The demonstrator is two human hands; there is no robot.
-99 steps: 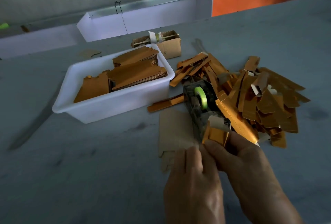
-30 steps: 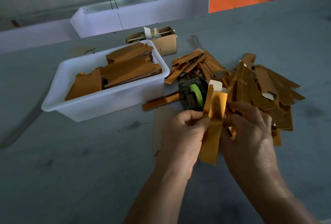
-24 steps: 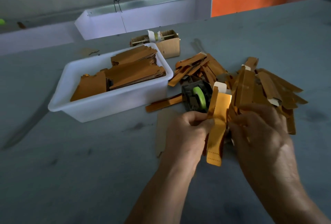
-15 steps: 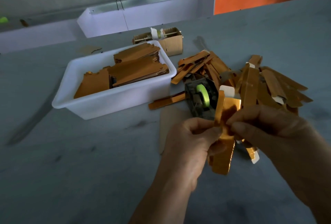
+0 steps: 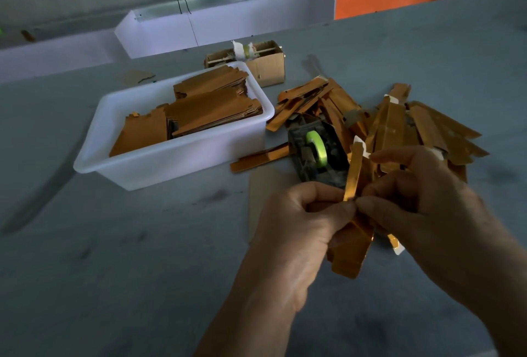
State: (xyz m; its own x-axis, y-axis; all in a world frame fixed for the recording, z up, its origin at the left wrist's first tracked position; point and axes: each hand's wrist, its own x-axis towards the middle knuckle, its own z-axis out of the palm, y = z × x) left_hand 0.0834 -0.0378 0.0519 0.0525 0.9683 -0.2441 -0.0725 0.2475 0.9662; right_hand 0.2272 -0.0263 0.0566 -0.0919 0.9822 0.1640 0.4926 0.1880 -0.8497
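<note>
A long gold foil carton [image 5: 353, 245] is held upright over the grey table between both hands. My left hand [image 5: 296, 225] pinches its left edge with thumb and fingers curled. My right hand [image 5: 422, 211] pinches the same edge from the right, fingers curled round the carton's upper part. Its white top flap [image 5: 360, 145] sticks up above my fingers. A dark tape dispenser [image 5: 316, 154] with a green tape roll sits just behind the hands.
A heap of gold cartons [image 5: 405, 125] lies at the right behind my hands. A white plastic tub [image 5: 159, 168] with stacked flat gold blanks stands at the left. A small cardboard box [image 5: 268, 68] and white trays [image 5: 228, 26] are farther back.
The carton has been turned and folded narrower between my hands. Both hands have closed in on its left edge, pinching near the same spot.
</note>
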